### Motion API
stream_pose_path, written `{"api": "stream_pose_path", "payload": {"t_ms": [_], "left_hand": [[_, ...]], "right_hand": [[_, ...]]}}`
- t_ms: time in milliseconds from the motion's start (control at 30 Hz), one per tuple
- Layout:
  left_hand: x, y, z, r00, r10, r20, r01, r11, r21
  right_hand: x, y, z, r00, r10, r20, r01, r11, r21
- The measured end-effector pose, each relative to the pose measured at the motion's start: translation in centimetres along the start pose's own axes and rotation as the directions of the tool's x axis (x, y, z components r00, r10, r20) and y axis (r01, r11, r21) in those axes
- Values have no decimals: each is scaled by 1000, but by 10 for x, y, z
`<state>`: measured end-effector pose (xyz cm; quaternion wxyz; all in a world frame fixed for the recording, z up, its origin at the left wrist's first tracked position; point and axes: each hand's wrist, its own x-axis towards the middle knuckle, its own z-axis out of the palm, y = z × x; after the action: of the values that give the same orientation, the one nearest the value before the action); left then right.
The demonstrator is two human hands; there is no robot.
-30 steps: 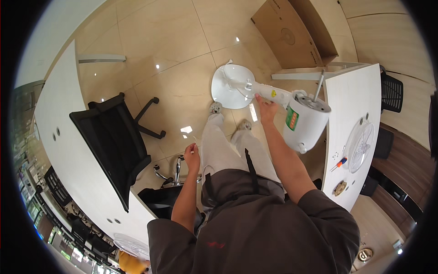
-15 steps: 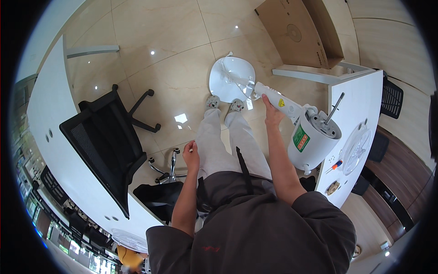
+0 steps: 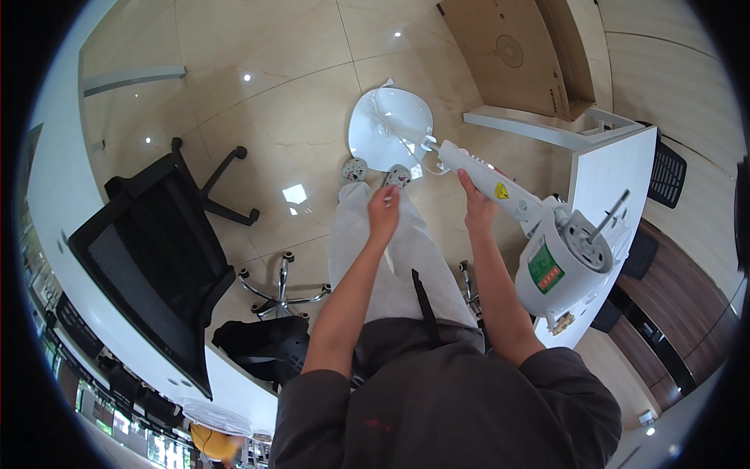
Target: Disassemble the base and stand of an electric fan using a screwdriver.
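Note:
A white stand fan without its blades or cage leans from its round white base [image 3: 391, 141] on the floor up to the right. My right hand [image 3: 479, 207] is wrapped round the fan's white neck [image 3: 500, 190], just below the motor head. The white motor housing [image 3: 539, 270] has a green and orange label, and a bare metal shaft [image 3: 609, 215] sticks out of it. In front of my legs, my left hand [image 3: 383, 213] is closed, fingers pinched together; a small pale spot shows there, too small to name. A white cord lies on and beside the base.
An open cardboard box [image 3: 508, 59] stands at the far right, behind a white table [image 3: 605, 160]. A clear fan blade lies partly hidden behind the motor. A black mesh office chair [image 3: 148, 250] is on the left, beside another white table [image 3: 58, 223]. Chair castors stand near my legs.
My left hand has moved right and forward, toward the fan's base. The fan's motor head, with my right hand on the neck, has shifted slightly right and nearer to me in view.

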<state>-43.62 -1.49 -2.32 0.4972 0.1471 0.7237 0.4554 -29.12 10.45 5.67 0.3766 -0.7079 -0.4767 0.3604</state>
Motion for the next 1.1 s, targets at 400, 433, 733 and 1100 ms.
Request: {"api": "stream_pose_path", "payload": {"t_ms": [400,433,733,1100], "left_hand": [[56,-33,123,962,11,273,58,968,-244],[57,-43,127,963,7,270,62,967,-247],[42,-42,147,885,-304,352,444,775,-450],[36,-8,135,967,-198,159,254,717,-649]], "right_hand": [[-3,-17,-4,1000,14,24,-13,999,-42],[-3,-19,-2,999,31,27,-32,999,4],[-1,-15,-4,999,15,45,-16,1000,16],[-3,-20,-1,996,-13,86,13,1000,0]]}}
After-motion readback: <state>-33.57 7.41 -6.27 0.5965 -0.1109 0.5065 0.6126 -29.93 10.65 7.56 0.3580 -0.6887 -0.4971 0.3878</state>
